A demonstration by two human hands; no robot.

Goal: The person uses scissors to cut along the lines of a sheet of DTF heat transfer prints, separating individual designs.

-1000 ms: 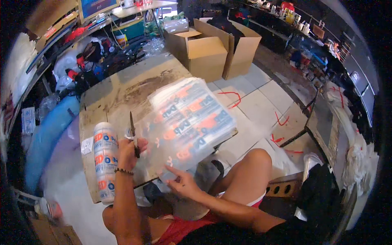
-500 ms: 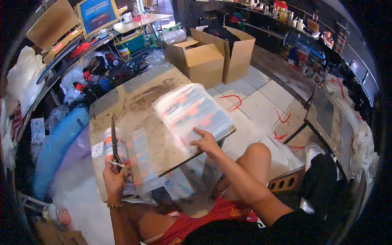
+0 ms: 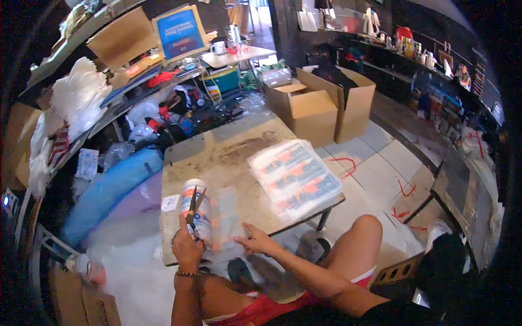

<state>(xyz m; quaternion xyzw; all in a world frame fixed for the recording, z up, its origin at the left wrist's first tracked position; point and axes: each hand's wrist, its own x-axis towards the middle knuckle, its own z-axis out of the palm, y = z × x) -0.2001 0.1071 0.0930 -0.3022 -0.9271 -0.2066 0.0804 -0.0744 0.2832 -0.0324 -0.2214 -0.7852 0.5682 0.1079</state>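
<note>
Scissors, roll and film on table

Left hand — fingers wrapped about the scissors' handles; blades parted, pointing away from the body, above the roll. Right hand — fingers partly spread, tips by the film's right edge; whether they pinch it or merely lie near, the view leaves unclear.

Roll: white, printed orange and blue, lying lengthwise at the table's left side. Film: clear, faint orange print, just right of the roll, lower end at the near edge. Sheets: printed pile, right of the film and apart from it. Card: small, white, just left of the roll. Cartons: two, brown, beyond the table.

Risks, as judged: parted blades could nick the roll's wrap, should the left hand dip; film, seemingly thin, could slip off the near edge if brushed by a wrist; sheets, near the right corner, could spill if the right forearm knocked them.
</note>
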